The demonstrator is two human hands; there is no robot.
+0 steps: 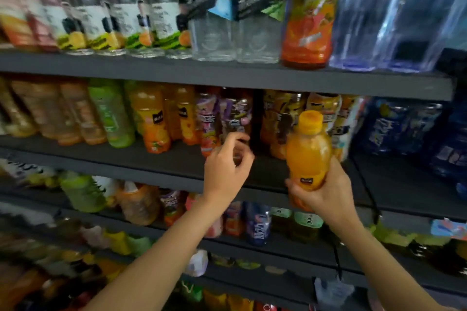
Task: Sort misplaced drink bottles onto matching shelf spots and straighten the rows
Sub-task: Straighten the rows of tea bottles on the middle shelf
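My right hand [326, 192] grips the lower part of an orange juice bottle [308, 151] with a yellow cap, upright in front of the middle shelf [151, 156]. My left hand [227, 171] is raised with curled fingers just in front of a dark purple-labelled bottle [236, 113] on that shelf; blur hides whether it touches it. A row of matching orange juice bottles [151, 121] stands further left on the same shelf. Dark yellow-labelled bottles [285, 118] stand behind the held bottle.
The top shelf [227, 76] carries clear soda bottles [214, 20], one orange bottle [308, 20] and blue-wrapped packs [394, 15]. Blue bottles [404, 126] fill the right of the middle shelf. Lower shelves [278, 250] hold mixed bottles. The picture is blurred by motion.
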